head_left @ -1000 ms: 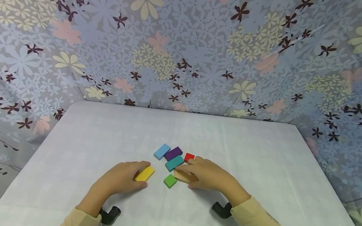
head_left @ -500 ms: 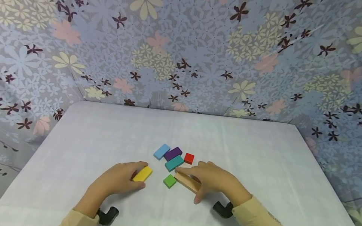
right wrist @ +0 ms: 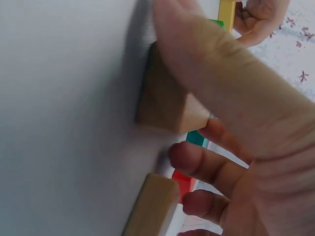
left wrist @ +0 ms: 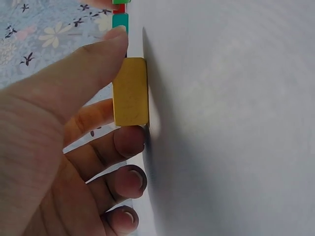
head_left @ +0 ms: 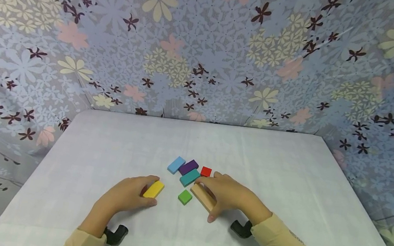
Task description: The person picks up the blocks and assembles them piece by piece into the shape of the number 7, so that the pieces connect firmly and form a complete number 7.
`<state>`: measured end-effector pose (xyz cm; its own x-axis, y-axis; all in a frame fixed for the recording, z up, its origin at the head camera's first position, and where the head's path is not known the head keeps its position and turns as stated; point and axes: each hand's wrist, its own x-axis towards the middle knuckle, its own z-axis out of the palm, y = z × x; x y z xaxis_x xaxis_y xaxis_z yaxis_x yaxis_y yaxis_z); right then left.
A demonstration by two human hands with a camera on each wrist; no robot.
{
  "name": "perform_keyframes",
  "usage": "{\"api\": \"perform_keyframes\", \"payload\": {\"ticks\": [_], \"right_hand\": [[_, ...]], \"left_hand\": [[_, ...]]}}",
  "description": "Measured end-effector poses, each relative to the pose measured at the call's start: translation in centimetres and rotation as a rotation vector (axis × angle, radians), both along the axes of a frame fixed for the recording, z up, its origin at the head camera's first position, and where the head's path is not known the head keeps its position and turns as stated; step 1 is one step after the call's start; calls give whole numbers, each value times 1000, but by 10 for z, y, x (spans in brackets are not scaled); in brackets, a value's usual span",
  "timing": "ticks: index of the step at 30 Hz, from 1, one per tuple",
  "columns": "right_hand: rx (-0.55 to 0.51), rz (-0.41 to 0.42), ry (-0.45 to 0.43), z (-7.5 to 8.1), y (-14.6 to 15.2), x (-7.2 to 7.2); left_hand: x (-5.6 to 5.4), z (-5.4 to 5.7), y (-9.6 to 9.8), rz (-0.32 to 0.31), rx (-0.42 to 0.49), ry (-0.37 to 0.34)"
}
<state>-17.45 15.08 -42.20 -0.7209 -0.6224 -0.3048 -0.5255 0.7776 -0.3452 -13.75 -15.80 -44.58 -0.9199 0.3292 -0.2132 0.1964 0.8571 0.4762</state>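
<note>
between thumb and fingers of the left hand (head_left: 129,192), pinched, sits the yellow block (head_left: 153,189). the right hand (head_left: 230,194) pinches the tan block (head_left: 203,198) between thumb and forefinger, another wooden block (right wrist: 153,204) near its fingers. left of that hand lies the green block (head_left: 185,197); beyond its fingertips, the teal block (head_left: 190,177) and red block (head_left: 206,171); farther across the bench (head_left: 113,141), the purple block (head_left: 189,166) and blue block (head_left: 176,164).

Head view looks fwd/down, wrist views close, all incl. yellow blk (head_left: 154,190).
</note>
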Motion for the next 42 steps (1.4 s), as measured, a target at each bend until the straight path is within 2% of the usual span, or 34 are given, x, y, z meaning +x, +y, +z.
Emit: {"api": "perform_keyframes", "payload": {"ticks": [6, 12, 19, 23, 30, 42], "right_hand": [[-22, 24, 23, -4, 3, 0], [-46, 49, 71, -13, 5, -1], [-88, 39, 93, -17, 3, 2], [-113, 2, 118, -16, 2, 3], [-140, -88, 240, -9, 7, -1], [-116, -259, 315, -1, 38, -1]], "left_hand": [[0, -2, -4, -9, 17, 13], [-1, -6, -8, -10, 92, -14], [-2, -13, -11, -3, 154, -23], [-3, -15, -12, -2, 166, -12], [-2, -15, -12, 12, 164, -12], [-2, -12, -12, 11, 174, -22]]}}
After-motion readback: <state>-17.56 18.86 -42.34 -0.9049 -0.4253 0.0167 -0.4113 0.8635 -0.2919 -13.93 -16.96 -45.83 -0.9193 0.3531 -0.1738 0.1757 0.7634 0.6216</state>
